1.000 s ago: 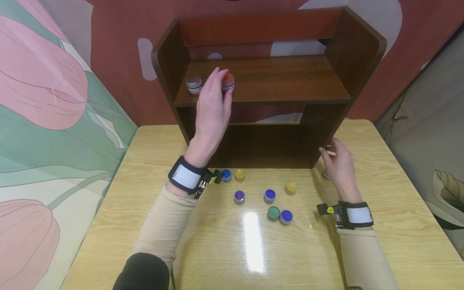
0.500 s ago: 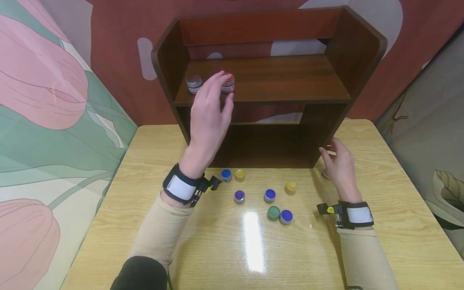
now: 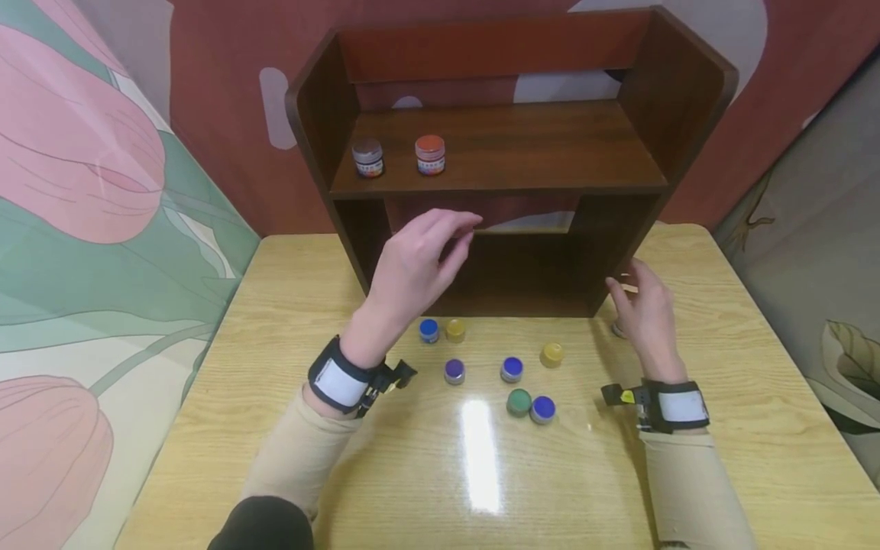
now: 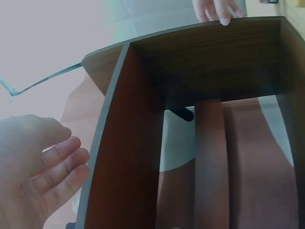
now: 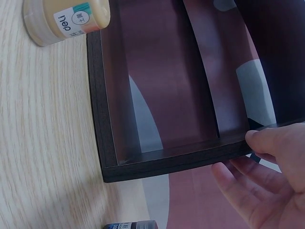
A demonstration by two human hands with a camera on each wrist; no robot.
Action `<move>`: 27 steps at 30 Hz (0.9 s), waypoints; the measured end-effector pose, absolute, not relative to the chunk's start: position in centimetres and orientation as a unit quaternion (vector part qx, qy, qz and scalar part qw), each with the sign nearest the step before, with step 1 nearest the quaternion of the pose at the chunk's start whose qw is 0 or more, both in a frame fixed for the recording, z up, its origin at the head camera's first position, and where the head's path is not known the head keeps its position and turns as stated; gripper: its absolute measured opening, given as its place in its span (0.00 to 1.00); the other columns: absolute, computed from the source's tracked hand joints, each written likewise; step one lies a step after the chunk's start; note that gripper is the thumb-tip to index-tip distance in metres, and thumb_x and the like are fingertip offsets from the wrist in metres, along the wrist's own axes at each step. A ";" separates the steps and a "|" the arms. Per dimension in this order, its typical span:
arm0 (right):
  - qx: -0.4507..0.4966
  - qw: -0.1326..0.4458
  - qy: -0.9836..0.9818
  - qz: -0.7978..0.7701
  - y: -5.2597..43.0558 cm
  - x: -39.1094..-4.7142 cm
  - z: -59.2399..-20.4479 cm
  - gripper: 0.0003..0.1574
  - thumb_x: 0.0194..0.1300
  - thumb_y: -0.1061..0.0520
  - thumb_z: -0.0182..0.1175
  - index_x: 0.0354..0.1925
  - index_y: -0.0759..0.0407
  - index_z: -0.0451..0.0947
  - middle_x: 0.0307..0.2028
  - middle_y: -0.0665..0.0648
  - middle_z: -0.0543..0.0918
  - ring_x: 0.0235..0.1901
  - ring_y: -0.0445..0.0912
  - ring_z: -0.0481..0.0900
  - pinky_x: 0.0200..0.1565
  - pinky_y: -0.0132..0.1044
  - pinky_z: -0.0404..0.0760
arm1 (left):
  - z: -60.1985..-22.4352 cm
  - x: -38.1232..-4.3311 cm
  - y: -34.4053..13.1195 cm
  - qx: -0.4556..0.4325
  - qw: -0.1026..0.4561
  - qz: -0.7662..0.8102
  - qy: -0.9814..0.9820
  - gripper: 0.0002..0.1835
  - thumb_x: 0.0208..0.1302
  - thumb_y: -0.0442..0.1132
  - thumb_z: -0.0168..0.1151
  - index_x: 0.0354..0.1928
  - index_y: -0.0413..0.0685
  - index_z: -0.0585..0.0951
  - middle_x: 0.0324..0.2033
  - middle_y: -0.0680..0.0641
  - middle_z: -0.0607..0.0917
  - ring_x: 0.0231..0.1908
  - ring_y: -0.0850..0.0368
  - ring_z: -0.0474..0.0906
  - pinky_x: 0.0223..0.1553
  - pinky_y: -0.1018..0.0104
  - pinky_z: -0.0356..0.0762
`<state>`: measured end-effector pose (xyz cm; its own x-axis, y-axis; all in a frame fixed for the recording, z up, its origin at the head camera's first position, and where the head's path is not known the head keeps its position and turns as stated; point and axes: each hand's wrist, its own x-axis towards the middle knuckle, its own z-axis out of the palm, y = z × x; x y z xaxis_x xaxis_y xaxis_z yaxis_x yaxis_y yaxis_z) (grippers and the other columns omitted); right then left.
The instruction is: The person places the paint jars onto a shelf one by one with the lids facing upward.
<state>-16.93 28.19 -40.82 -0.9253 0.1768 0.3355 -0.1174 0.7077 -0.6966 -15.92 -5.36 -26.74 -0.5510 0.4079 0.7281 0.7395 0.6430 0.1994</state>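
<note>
A dark brown wooden shelf (image 3: 522,313) stands upright on the table. My left hand (image 3: 419,263) hovers in front of its lower compartment, fingers loosely bent and holding nothing; the left wrist view shows that hand (image 4: 43,167) apart from the shelf board. On the upper board sit a paint jar with a dark lid (image 3: 367,158) and an orange-lidded paint jar (image 3: 430,156). My right hand (image 3: 646,321) grips the front edge of the right side panel. In the right wrist view, the thumb (image 5: 262,139) touches that edge while the fingers (image 5: 243,183) lie along the outer side.
Several small paint jars stand on the table before the shelf: blue (image 3: 429,331), yellow (image 3: 455,330), purple (image 3: 454,372), green (image 3: 519,402) and others. Another jar (image 3: 618,330) is partly hidden by the right hand. A patterned cloth (image 3: 227,153) hangs behind.
My left hand has come away from the orange-lidded jar and moved down, uncovering that jar on the upper board. The right hand stays at the side panel.
</note>
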 end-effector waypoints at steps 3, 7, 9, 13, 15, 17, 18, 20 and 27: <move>-0.018 0.192 -0.904 0.381 28.2 -16.9 -40.8 0.25 0.74 0.54 0.54 0.65 0.62 0.71 0.58 0.69 0.80 0.54 0.64 0.81 0.52 0.60 0.82 | -27.5 -15.7 -5.5 -0.343 0.321 -0.240 -0.849 0.11 0.69 0.38 0.62 0.49 0.45 0.85 0.43 0.47 0.89 0.45 0.56 0.86 0.49 0.67 0.85; -0.019 0.192 -0.905 0.380 28.2 -16.9 -40.8 0.25 0.75 0.54 0.54 0.64 0.63 0.71 0.58 0.69 0.80 0.54 0.65 0.81 0.51 0.61 0.82 | -28.3 -15.3 -5.7 -0.355 0.307 -0.230 -0.852 0.10 0.68 0.39 0.63 0.49 0.45 0.85 0.42 0.47 0.90 0.43 0.56 0.86 0.46 0.67 0.85; -0.020 0.191 -0.905 0.379 28.2 -16.9 -40.8 0.25 0.75 0.53 0.54 0.64 0.63 0.71 0.58 0.69 0.80 0.54 0.64 0.81 0.51 0.60 0.82 | -28.8 -15.1 -5.9 -0.363 0.298 -0.226 -0.853 0.10 0.68 0.39 0.64 0.48 0.45 0.85 0.41 0.48 0.90 0.42 0.57 0.86 0.45 0.68 0.85; -0.017 0.198 -0.904 0.379 28.1 -17.0 -40.9 0.24 0.74 0.55 0.55 0.63 0.64 0.71 0.57 0.70 0.81 0.53 0.64 0.82 0.50 0.59 0.83 | -30.3 -15.0 -6.2 -0.376 0.281 -0.215 -0.857 0.09 0.67 0.39 0.65 0.47 0.46 0.86 0.39 0.49 0.90 0.38 0.58 0.85 0.40 0.70 0.85; -0.015 0.202 -0.903 0.380 28.1 -17.0 -40.9 0.23 0.74 0.55 0.55 0.62 0.65 0.72 0.56 0.70 0.81 0.53 0.64 0.82 0.50 0.59 0.83 | -31.0 -14.9 -6.3 -0.377 0.271 -0.210 -0.861 0.09 0.68 0.40 0.64 0.46 0.47 0.86 0.38 0.50 0.89 0.36 0.60 0.85 0.38 0.71 0.84; -0.014 0.203 -0.902 0.380 28.1 -17.0 -40.9 0.23 0.74 0.55 0.55 0.62 0.65 0.72 0.56 0.70 0.81 0.53 0.64 0.82 0.49 0.59 0.83 | -31.7 -14.9 -6.4 -0.375 0.254 -0.206 -0.868 0.09 0.67 0.41 0.64 0.46 0.48 0.86 0.36 0.51 0.89 0.33 0.61 0.83 0.35 0.73 0.83; -0.014 0.203 -0.903 0.379 28.1 -17.0 -40.9 0.23 0.74 0.55 0.55 0.62 0.65 0.72 0.56 0.70 0.81 0.53 0.64 0.82 0.49 0.59 0.83 | -32.0 -14.8 -6.4 -0.373 0.243 -0.203 -0.872 0.09 0.67 0.41 0.65 0.46 0.48 0.86 0.36 0.52 0.89 0.32 0.61 0.83 0.34 0.73 0.82; -0.014 0.202 -0.903 0.380 28.1 -17.0 -40.8 0.23 0.74 0.55 0.55 0.62 0.65 0.72 0.56 0.70 0.81 0.53 0.64 0.82 0.49 0.60 0.83 | -32.4 -14.7 -6.5 -0.367 0.217 -0.192 -0.884 0.10 0.67 0.43 0.65 0.47 0.50 0.86 0.35 0.53 0.89 0.30 0.62 0.81 0.31 0.74 0.80; -0.016 0.204 -0.900 0.384 28.0 -17.0 -40.8 0.23 0.74 0.55 0.55 0.61 0.65 0.72 0.55 0.70 0.82 0.52 0.63 0.83 0.49 0.59 0.83 | -33.8 -14.1 -7.0 -0.353 0.099 -0.151 -0.918 0.14 0.63 0.50 0.69 0.47 0.53 0.85 0.35 0.54 0.89 0.32 0.63 0.83 0.28 0.74 0.78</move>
<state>-17.02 28.04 -40.83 -0.9159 0.1850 0.3562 -0.1291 0.7046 -0.6978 -14.12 -6.97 -33.76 -0.7307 0.6191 0.2878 0.6786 0.7048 0.2067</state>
